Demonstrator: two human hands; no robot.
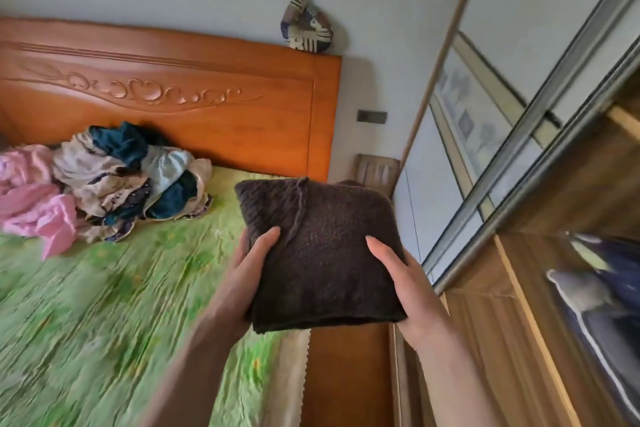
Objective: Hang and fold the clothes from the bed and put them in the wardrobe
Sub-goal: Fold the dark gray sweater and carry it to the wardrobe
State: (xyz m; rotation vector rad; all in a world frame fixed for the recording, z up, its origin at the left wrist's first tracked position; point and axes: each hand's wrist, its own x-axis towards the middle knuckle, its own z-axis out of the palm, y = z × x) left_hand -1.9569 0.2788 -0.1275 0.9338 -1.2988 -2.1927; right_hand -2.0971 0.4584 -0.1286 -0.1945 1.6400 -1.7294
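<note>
A folded dark brown knitted garment (322, 246) is held in the air over the bed's right edge. My left hand (247, 270) grips its left side with the thumb on top. My right hand (405, 284) grips its right side the same way. A heap of unfolded clothes (104, 180), pink, beige, teal and light blue, lies on the green bedspread (86, 305) near the headboard. The wardrobe (554, 236) stands to the right, its sliding door pushed aside, with dark and grey fabric (609, 291) visible inside.
An orange wooden headboard (207, 97) runs along the wall, with a patchwork cloth item (306, 24) above its corner. A small wooden chair (375, 172) stands between bed and wardrobe. The bed's wooden side rail (346, 374) is below my hands.
</note>
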